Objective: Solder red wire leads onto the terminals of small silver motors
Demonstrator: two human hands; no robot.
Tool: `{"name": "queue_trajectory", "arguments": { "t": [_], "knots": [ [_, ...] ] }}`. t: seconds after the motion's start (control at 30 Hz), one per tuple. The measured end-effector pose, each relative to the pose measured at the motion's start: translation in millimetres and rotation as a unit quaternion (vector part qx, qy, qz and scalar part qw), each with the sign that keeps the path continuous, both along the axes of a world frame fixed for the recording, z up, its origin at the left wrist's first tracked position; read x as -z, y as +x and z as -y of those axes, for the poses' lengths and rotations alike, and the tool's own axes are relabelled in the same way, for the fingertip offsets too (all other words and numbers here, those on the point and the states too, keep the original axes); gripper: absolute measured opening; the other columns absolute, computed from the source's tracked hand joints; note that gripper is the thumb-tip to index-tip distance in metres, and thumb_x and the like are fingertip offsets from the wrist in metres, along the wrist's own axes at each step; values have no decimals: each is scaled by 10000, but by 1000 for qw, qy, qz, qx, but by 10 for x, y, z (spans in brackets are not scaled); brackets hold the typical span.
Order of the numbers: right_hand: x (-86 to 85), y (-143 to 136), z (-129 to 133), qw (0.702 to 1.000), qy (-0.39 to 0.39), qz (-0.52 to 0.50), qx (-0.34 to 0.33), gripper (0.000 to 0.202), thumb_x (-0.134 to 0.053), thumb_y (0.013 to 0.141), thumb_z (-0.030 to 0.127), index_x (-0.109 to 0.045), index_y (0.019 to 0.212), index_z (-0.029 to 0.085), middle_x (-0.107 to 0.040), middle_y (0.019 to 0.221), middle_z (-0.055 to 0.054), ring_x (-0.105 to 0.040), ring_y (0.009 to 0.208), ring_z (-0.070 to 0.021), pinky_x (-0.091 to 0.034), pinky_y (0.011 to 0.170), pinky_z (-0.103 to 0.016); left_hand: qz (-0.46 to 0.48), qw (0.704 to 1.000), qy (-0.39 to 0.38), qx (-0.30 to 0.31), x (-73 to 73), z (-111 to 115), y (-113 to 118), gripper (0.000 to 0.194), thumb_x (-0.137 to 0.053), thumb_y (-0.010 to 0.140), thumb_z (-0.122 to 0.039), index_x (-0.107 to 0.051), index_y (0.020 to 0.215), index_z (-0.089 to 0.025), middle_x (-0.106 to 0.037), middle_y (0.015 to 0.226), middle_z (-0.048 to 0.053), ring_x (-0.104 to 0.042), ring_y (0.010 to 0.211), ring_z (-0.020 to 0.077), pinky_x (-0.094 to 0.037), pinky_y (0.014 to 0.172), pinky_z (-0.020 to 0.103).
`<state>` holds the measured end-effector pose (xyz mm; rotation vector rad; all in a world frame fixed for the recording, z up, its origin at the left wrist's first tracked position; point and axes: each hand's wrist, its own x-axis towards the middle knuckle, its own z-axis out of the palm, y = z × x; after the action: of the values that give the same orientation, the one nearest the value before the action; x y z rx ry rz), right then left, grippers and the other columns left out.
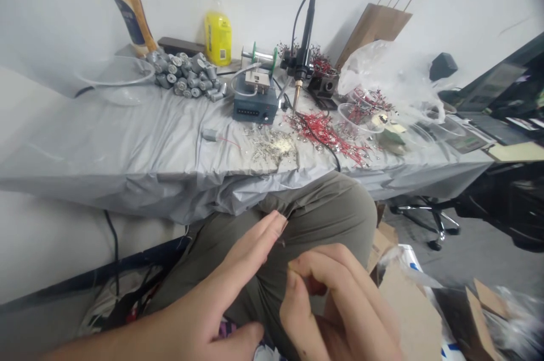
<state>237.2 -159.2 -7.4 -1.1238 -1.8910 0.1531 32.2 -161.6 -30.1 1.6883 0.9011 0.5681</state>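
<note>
On the tabletop (165,143), motors (187,75) are piled at eleven o'clock, a control box (250,109) is set at twelve, a plastic bag (376,69) at one.

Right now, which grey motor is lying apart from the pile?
The motor near the front of the table, a red wire trailing from it; the others are bunched in the pile behind.

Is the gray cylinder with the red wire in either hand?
No, the gray cylinder lies on the plastic-covered table, apart from both the left hand and the right hand.
</note>
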Motion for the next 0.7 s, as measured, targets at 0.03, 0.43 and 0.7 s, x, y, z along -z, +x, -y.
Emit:
{"name": "queue_trajectory", "arguments": {
  "t": [0.03, 0.43, 0.7],
  "knots": [
    [-9, 7, 5, 1000, -2, -4, 1, 153, -636, 982, 58, -656, 945, 205, -683, 798, 2, -694, 710, -105, -618, 673, -194, 14, 1000, -23, 4, 17, 9, 4, 1139, -613, 911, 14, -88, 1778, -505, -107, 1878, -29, -132, 1731, 315, -311, 1378, 567],
    [171, 42, -29, 998, 57, -1, 6, 256, -731, 963, -22, -748, 1154, 148, -747, 979, -36, -732, 839, -115, -615, 781, -229, 1, 999, 7, 43, 21, 28, -11, 1264, -631, 870, 48, 30, 1750, -571, 27, 1866, -98, -58, 1737, 299, -225, 1426, 525],
    [109, -44, -22, 998, 36, 30, 36, 172, -650, 954, 15, -662, 943, 186, -649, 790, 16, -614, 688, -92, -541, 687, -239, -79, 989, 125, 4, -12, 68, 53, 1239, -562, 881, 35, 112, 1758, -525, 25, 1890, -55, -115, 1748, 335, -333, 1397, 555]
  ]
}}
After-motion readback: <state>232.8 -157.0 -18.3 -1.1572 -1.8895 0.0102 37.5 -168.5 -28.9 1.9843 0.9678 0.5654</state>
